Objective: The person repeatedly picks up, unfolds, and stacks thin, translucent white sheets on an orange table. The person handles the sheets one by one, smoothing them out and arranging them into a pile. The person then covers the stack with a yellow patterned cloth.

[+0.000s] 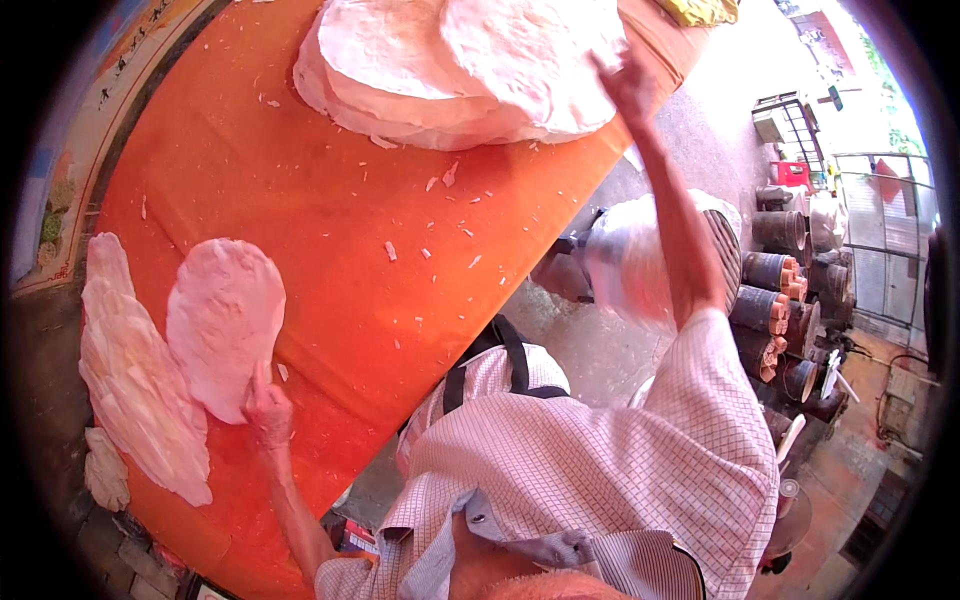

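My left hand (268, 409) is at the lower right edge of a flat, pale oval sheet (225, 315), with a finger lying on it. Whether the fingers pinch the sheet is unclear. Left of it lies a longer pale piece (139, 367) with a layered, ragged surface, partly overlapped by the oval one. Farther up, my blurred right hand (628, 84) reaches to the right side of a thick pile of similar pale sheets (450, 112). Its fingertips are at the pile's edge, and I cannot tell if they grip it. The sheets' material is not certain.
Small pale scraps (390, 251) are scattered over the orange-covered table (337, 247). A crumpled pale cloth (105, 469) sits at its left edge, a yellow bundle (697, 10) at the far end. On the floor to the right are a plastic-wrapped object (630, 259) and several dark cylindrical containers (765, 289).
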A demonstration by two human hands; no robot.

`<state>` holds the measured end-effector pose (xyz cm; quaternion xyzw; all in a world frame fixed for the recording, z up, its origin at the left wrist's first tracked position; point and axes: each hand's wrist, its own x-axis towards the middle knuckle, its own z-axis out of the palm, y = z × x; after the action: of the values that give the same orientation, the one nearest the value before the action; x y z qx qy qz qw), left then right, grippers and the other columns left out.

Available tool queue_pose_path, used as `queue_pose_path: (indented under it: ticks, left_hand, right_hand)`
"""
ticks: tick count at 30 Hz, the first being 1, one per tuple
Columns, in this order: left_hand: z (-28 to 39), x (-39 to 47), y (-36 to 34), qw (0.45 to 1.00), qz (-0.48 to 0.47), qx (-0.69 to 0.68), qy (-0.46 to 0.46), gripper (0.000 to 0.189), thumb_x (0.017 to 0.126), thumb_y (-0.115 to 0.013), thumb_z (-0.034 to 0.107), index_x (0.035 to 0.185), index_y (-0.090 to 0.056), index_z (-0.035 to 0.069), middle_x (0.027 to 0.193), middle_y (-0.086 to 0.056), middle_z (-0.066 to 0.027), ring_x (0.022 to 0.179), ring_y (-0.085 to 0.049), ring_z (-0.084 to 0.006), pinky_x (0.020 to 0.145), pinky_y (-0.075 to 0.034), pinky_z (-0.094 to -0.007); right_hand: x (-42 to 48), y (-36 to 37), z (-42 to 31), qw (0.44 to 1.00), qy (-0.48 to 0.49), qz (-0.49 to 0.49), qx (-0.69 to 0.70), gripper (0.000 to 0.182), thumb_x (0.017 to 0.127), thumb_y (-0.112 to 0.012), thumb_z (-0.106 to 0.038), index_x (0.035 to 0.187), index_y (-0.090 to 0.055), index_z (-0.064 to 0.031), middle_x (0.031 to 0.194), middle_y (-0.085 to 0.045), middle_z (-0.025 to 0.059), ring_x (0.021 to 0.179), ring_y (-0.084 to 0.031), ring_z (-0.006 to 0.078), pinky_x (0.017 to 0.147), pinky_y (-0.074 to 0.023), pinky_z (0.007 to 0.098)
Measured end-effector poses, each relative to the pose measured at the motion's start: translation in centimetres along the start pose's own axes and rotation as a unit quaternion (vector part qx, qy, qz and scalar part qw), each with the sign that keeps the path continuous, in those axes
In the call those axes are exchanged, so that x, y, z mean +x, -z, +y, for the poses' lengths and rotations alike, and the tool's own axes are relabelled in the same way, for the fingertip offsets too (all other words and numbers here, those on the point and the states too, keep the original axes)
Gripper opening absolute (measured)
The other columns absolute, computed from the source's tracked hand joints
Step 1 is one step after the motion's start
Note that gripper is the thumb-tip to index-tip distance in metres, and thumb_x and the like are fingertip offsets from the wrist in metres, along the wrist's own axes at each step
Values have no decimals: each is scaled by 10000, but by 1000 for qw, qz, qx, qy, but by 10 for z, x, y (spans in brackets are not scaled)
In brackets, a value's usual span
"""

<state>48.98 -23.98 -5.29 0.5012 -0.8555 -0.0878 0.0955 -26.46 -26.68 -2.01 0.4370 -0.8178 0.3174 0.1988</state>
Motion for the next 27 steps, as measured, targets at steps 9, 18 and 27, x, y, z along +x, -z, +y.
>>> queue_pose_path:
  ticks: [9,18,27]
  left_hand:
    - [208,86,-32,976,-43,-205,-59,527,777,-511,-14,1302,-560,-10,952,-684,-212,749,-667,-382,672,-546,-443]
    - [224,130,11,935,157,-307,-84,587,917,-585,293,1346,-472,-92,1110,-635,-233,990,-653,-354,859,-538,-418]
    - [138,166,-99,995,90,-4,35,601,944,-532,333,1392,-446,-57,1449,-414,-268,1370,-361,-424,1131,-295,-518]
  right_hand:
    - [-185,22,-273,640,-165,-641,390,541,846,-700,-314,1264,-570,3,1032,-687,166,819,-692,238,657,-568,347]
    - [2,-1,-279,772,-37,-351,528,319,732,-701,-51,1049,-738,-56,795,-697,27,769,-620,108,716,-546,320]
    - [156,-130,-37,886,-211,-198,362,333,697,-766,-333,843,-708,-39,730,-663,61,694,-619,157,670,-530,341]
